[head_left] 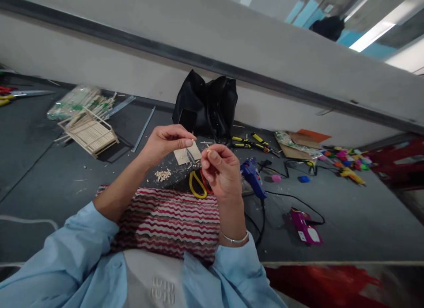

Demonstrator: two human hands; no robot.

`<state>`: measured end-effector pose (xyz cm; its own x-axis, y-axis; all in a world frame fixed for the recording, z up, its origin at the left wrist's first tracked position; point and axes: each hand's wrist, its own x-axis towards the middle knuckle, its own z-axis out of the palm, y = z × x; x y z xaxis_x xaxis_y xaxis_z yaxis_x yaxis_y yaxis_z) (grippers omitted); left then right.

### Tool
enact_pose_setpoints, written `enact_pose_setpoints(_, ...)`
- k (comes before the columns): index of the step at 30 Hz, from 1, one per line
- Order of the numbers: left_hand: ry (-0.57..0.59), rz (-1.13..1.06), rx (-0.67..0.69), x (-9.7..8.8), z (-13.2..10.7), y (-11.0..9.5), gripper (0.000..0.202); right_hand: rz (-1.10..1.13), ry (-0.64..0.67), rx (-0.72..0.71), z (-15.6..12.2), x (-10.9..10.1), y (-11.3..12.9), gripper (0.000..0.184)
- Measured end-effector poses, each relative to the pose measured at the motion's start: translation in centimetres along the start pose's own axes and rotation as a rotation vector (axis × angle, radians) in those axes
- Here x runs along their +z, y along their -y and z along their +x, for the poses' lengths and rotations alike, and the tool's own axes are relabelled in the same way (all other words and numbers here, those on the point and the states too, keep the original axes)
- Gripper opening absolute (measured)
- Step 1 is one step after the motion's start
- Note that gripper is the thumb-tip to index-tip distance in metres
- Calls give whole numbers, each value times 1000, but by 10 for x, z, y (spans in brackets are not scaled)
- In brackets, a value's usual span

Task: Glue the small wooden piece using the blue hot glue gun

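Both my hands are raised in front of me over a grey table [49, 166]. My left hand [165, 144] is closed in a pinch, thumb against fingertips; what it holds is too small to make out. My right hand [221, 171] is closed too, pinching a small pale bit between thumb and forefinger. The two pinches are a few centimetres apart. Below them lie a small heap of pale cut pieces [163, 174], a tan card square [187, 154] and yellow-handled scissors [198, 184]. A red-and-white striped cloth [168, 219] covers my lap.
A stick-built frame [90, 132] and a bag of sticks [74, 102] lie far left. A black bag [207, 104] stands against the wall. A blue glue gun [252, 175] with black cord, yellow pliers [251, 142], a purple gadget [304, 228] and coloured pom-poms [344, 160] lie right.
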<state>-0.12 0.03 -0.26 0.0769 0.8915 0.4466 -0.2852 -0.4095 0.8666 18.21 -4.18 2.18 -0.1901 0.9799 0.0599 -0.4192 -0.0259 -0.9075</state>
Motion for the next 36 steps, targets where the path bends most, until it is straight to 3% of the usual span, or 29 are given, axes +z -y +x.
enact_pose_setpoints(6, -31, -17, 22, 3, -1, -3, 15, 93, -59, -73, 20, 11, 1, 26)
enact_pose_setpoints(14, -46, -60, 24, 7, -1, -3, 17, 141, -36, 45, 24, 12, -9, 31)
enact_pose_setpoints(36, -22, 28, 80, 7, 0, -4, 16, 173, -2, 110, 25, 8, -10, 41)
